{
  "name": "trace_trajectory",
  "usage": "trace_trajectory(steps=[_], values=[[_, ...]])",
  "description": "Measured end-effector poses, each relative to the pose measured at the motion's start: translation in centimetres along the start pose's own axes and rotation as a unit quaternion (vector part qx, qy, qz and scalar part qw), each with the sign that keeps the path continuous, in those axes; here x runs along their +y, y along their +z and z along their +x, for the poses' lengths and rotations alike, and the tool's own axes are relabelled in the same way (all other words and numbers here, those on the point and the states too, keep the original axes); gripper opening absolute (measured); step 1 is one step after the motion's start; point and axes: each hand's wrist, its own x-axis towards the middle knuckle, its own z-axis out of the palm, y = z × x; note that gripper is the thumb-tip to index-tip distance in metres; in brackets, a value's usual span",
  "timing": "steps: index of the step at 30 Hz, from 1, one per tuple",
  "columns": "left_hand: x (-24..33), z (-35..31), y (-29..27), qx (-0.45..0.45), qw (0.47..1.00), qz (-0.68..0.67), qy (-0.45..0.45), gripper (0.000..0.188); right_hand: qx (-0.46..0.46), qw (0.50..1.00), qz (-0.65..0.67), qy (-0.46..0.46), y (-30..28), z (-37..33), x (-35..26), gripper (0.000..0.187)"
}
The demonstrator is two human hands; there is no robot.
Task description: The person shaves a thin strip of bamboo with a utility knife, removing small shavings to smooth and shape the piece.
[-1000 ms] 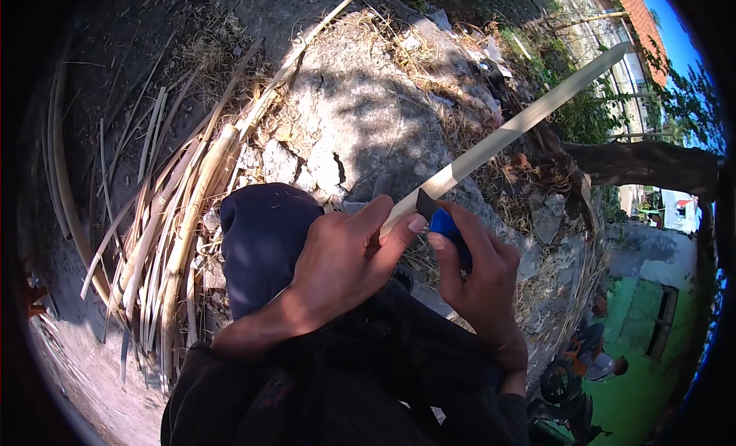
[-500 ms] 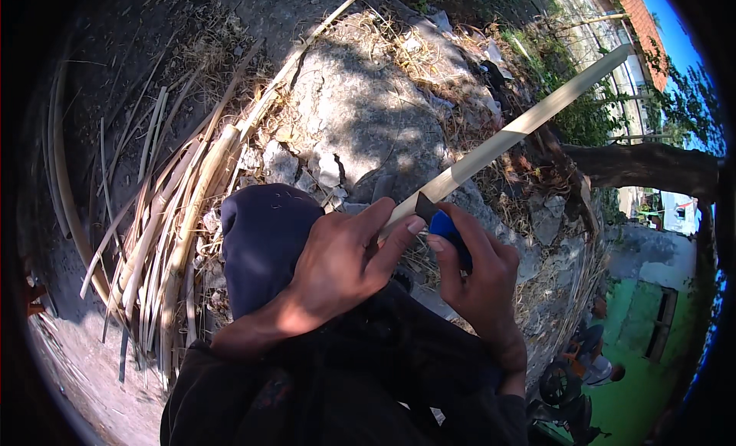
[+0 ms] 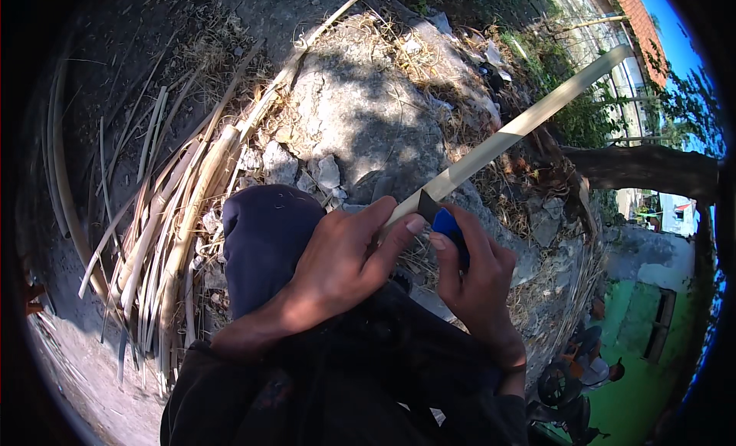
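Note:
A long, pale, flat strip point(image 3: 529, 122), apparently wood or bamboo, slants from my hands toward the upper right. My left hand point(image 3: 337, 254) is closed on its near end, the thumb stretched along it toward the blade. In my right hand point(image 3: 481, 281) is a knife point(image 3: 446, 222) with a blue handle, pinched between thumb and fingers. Its short dark blade lies against the strip's edge, just beyond my left thumb. Part of the handle is hidden by my right fingers.
On the left lies a pile of long split strips and poles point(image 3: 195, 193). My knee point(image 3: 268, 231) in dark cloth is beside my left hand. Rubble point(image 3: 328, 172) and dry grass cover the ground ahead. A person point(image 3: 594, 369) is near a motorbike point(image 3: 560, 385) by a green wall point(image 3: 632, 308).
The knife and my right hand have shifted very slightly to the right at the strip. My left hand keeps its hold, almost unmoved.

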Motion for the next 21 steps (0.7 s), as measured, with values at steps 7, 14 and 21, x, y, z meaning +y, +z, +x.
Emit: trace_trajectory(steps=[7, 14, 21], values=[[-0.2, -0.1, -1.3, -0.083, 0.995, -0.057, -0.010, 0.027, -0.070, 0.903, 0.366, 0.213, -1.6, -0.6, 1.7, 0.023], [-0.1, 0.1, -1.6, -0.103, 0.992, -0.069, 0.013, 0.028, -0.052, 0.986, 0.157, 0.027, -0.8, 0.2, 1.3, 0.027], [-0.6, 0.5, -1.7, -0.145, 0.984, -0.100, -0.029, 0.028, -0.009, 0.998, 0.056, -0.028, -0.8, 0.5, 1.7, 0.028]])
